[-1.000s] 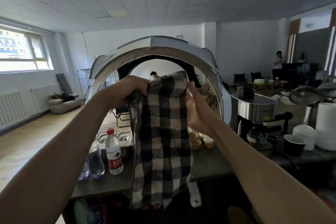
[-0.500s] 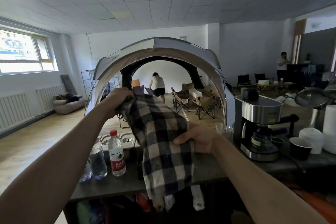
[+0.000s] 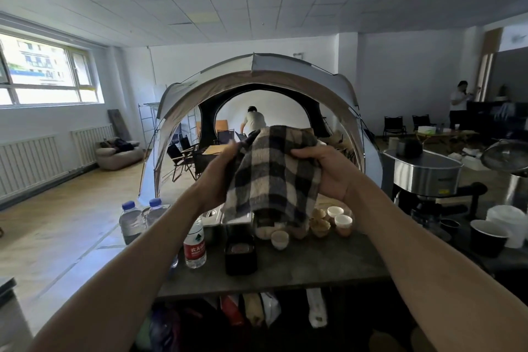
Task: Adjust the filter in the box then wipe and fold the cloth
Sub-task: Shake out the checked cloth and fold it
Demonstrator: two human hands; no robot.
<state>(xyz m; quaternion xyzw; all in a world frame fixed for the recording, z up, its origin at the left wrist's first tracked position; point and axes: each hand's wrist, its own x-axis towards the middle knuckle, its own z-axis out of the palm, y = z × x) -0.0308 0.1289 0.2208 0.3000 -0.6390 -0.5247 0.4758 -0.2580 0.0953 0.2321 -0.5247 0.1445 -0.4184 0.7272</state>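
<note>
A black-and-cream checked cloth [image 3: 274, 177] hangs folded in the air above the dark table [image 3: 300, 268]. My left hand [image 3: 220, 177] grips its left upper edge. Gripping the right upper edge is my right hand [image 3: 328, 171]. Both hands are at chest height, close together, with the doubled cloth draped between them. A small black box [image 3: 239, 254] stands on the table below the cloth, with something brownish inside it.
Water bottles [image 3: 195, 246] stand at the table's left end, beside a metal tray [image 3: 223, 216]. Small cups and muffin-like pieces [image 3: 320, 226] lie under the cloth. A steel coffee machine [image 3: 423, 177], a black cup [image 3: 488, 237] and white cups sit right. A tent with a person fills the background.
The cloth hung long from both hands; my right hand dropped to its lower part and brought it up, so the cloth is now doubled and shorter between both hands.
</note>
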